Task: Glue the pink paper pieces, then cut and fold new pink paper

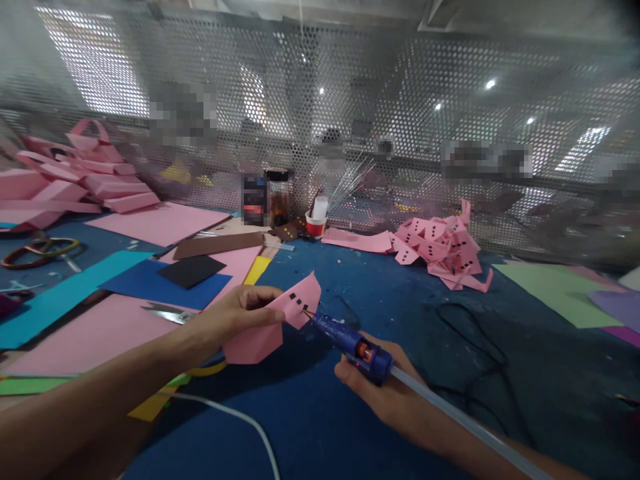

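Observation:
Between the thumb and fingers of my left hand (240, 310) is a folded pink paper piece (255, 343) with small black squares on its upper flap. My right hand (385, 380) is wrapped round a blue hot glue gun (345, 340), its fingers partly hidden behind the body. The gun's nozzle meets the flap beside the black squares, or comes very close to it. A long clear glue stick (450, 413) sticks out of the gun's back end. Under my left forearm, scissors (170, 313) lie with their blades showing.
Similar pink pieces with black squares (435, 243) are heaped at the back right. Larger pink paper shapes (75, 173) are piled at the far left. A paper cup (316, 225) and a jar (279, 200) stand by the perforated metal screen (280, 87). A dark cord (493, 353) loops across the right.

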### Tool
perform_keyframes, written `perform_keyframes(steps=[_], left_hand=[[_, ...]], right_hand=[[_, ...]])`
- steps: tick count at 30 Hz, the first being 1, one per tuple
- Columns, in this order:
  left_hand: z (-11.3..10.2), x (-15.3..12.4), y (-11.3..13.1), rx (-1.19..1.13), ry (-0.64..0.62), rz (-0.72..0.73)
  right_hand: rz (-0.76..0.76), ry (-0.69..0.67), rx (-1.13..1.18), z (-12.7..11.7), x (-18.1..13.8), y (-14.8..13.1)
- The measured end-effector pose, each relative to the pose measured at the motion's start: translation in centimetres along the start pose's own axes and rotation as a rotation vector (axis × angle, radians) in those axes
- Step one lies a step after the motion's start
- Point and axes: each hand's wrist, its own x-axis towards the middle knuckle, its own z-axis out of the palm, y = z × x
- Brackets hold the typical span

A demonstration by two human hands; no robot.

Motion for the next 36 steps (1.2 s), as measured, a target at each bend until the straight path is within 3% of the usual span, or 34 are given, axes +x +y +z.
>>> perform_keyframes(steps=[9,17,36], left_hand=[[0.0,0.0,0.0,-0.016,-0.002,0.0],[0.0,0.1,0.0,-0.074,0.07,-0.042],[0.1,0.0,-0.2,-0.057,0.062,-0.013]], right_hand=[[0.001,-0.002,-0.008,-0.1,0.0,0.2],[0.012,0.009,-0.01,-0.1,0.0,0.5],[0.005,0.021,-0.014,0.1,0.0,0.5]])
